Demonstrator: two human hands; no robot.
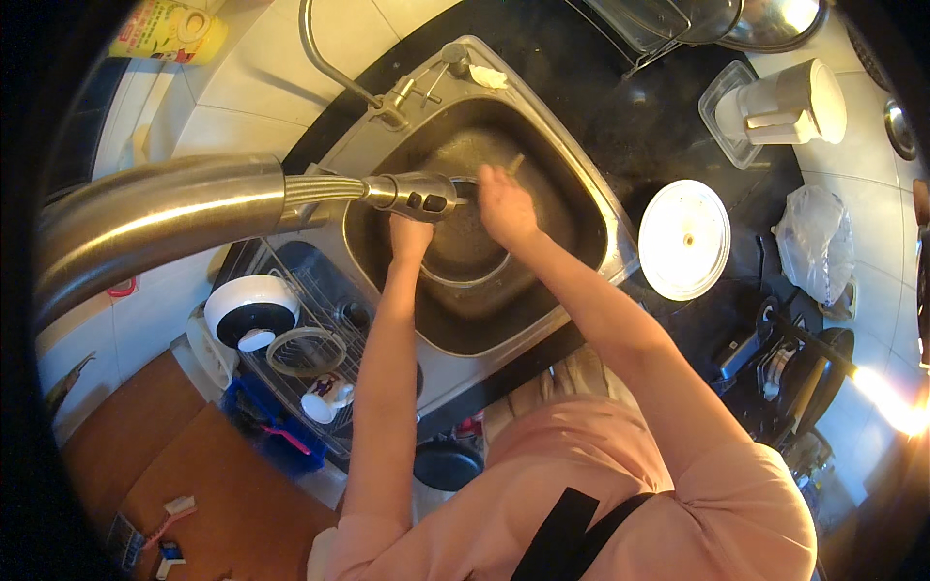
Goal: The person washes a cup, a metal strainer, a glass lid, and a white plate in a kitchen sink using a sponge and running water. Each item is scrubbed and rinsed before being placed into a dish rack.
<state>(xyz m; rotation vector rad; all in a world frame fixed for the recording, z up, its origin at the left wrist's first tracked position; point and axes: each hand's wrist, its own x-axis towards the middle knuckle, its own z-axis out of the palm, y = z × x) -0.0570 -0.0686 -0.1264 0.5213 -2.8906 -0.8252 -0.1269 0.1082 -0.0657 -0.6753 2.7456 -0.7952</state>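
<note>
A steel sink basin [574,210] lies before me, and in it sits a round vessel with a pale rim [465,284], a pot or a bowl. My left hand [411,238] is at the vessel's left side. The faucet's spray head [418,196] covers its fingers, so its grip is hidden. Over the vessel's upper right part is my right hand [506,208], back upward, fingers pointing to the far side. Whether it holds anything cannot be seen. Just beyond it shows a small greenish-brown piece [516,164], too blurred to name.
The thick faucet neck [167,218] reaches in from the left. A dish rack [312,283] holds a white pot [251,305], a glass lid [306,351] and a mug [326,399]. Right of the sink are a round white lid [684,240] and a white pitcher [785,105].
</note>
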